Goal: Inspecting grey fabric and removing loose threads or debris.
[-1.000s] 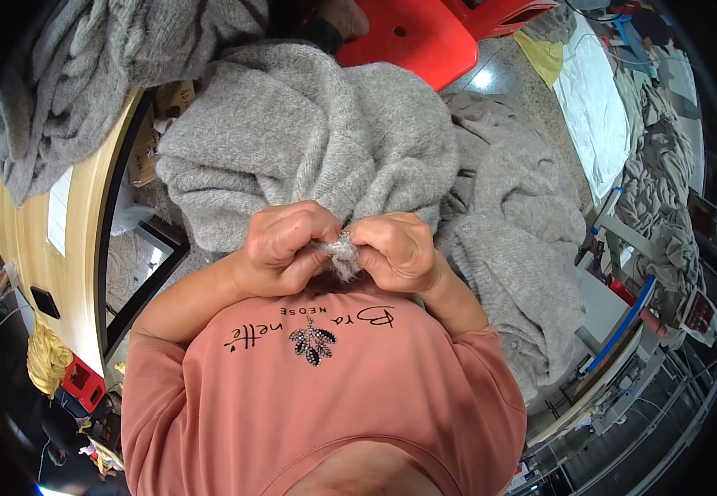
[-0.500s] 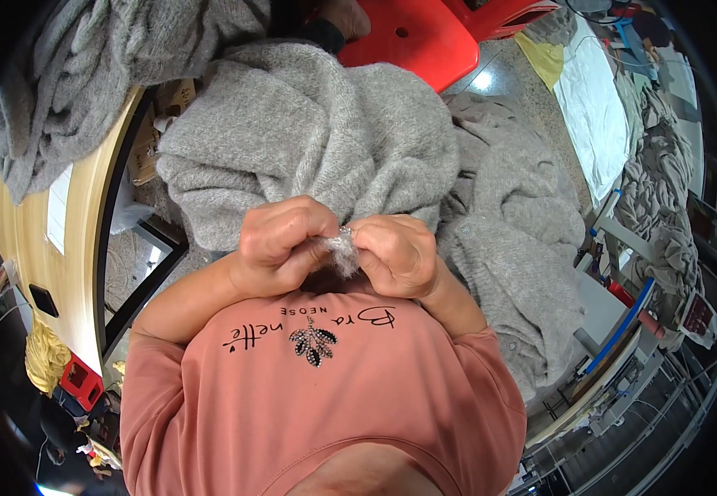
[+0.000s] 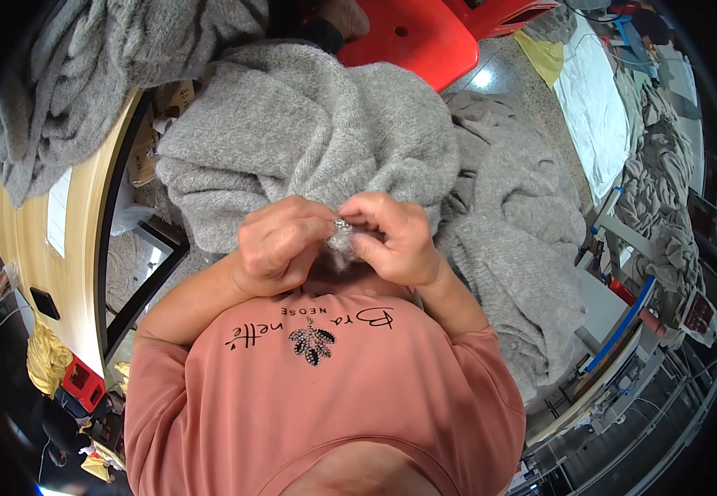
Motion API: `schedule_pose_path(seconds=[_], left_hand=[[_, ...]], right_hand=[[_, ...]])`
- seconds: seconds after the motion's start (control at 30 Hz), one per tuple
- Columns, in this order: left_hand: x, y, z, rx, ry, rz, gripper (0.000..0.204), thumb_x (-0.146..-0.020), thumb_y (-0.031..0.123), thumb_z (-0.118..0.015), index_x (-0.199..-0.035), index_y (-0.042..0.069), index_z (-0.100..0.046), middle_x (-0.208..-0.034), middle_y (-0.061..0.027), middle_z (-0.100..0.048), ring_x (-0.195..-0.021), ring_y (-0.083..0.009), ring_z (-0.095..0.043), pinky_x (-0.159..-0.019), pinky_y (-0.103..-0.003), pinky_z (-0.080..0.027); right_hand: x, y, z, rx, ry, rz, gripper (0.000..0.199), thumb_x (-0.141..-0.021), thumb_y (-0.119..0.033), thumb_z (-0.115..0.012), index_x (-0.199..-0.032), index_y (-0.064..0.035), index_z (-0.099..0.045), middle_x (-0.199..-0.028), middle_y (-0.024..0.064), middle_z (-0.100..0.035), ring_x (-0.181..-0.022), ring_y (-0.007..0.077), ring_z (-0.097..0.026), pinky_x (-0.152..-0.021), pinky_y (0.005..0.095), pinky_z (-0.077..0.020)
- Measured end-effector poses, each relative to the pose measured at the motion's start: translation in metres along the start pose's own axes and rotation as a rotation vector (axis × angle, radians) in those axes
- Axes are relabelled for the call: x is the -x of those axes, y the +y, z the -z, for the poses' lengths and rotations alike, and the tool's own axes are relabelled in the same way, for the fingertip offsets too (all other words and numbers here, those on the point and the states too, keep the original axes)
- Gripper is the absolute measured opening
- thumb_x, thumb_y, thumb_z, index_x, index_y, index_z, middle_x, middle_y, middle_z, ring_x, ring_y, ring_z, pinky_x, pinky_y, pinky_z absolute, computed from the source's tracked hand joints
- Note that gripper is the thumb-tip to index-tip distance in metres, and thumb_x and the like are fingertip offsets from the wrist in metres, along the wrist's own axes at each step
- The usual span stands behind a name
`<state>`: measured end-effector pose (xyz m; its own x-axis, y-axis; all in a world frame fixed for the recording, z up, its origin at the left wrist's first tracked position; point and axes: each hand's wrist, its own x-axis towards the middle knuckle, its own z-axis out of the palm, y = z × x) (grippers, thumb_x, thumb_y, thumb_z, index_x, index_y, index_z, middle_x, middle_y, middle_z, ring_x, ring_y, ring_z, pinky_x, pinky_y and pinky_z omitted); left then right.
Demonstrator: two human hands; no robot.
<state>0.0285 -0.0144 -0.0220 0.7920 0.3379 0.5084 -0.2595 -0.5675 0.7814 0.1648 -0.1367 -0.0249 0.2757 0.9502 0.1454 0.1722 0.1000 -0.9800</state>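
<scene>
A large piece of fuzzy grey knitwear (image 3: pixel 259 132) is bunched in front of me, its near edge gathered at my chest. My left hand (image 3: pixel 282 246) is closed, pinching a small tuft of the knit next to a shiny, sparkling button (image 3: pixel 341 224). From the other side my right hand (image 3: pixel 395 236) holds the same spot, its forefinger at the button and its thumb lower down on the fuzzy edge. Fingers partly cover the button, and any thread or needle is too small to make out.
More grey knitwear (image 3: pixel 515 223) is heaped at my right, and another pile (image 3: pixel 143 41) drapes over the wooden table (image 3: pixel 81 207) at left. A phone (image 3: pixel 43 301) lies on that table. Ahead stands a red plastic stool (image 3: pixel 412 45), near white sheeting (image 3: pixel 591 107).
My right hand has shifted slightly, its forefinger and thumb spreading farther apart around the button. The button shows more clearly now. My left hand stays nearly in place, its fingers slightly turned.
</scene>
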Motion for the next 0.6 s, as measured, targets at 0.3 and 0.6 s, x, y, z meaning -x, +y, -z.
schedule_pose_path(seconds=[0.3, 0.6], left_hand=[[0.003, -0.013, -0.006, -0.240, -0.135, -0.275, 0.016, -0.060, 0.000, -0.059, -0.074, -0.002, -0.052, -0.075, -0.0137, -0.057, -0.059, -0.0238, -0.058, -0.047, -0.029, -0.046], [0.008, -0.013, -0.008, -0.500, -0.063, -0.281, 0.010, -0.064, 0.007, -0.060, -0.073, 0.005, -0.057, -0.091, -0.0117, -0.057, -0.096, -0.0329, -0.056, -0.085, -0.046, -0.041]], right_hand=[[-0.006, -0.001, 0.011, 0.188, -0.159, -0.063, 0.007, -0.072, 0.002, -0.057, -0.078, 0.0004, -0.057, -0.071, 0.0109, -0.058, -0.060, 0.0204, -0.056, -0.054, 0.0275, -0.0428], [0.001, 0.016, 0.000, -0.043, -0.117, -0.101, 0.013, -0.077, 0.003, -0.052, -0.089, 0.0029, -0.058, -0.073, 0.0078, -0.060, -0.059, 0.0138, -0.057, -0.054, 0.0245, -0.0447]])
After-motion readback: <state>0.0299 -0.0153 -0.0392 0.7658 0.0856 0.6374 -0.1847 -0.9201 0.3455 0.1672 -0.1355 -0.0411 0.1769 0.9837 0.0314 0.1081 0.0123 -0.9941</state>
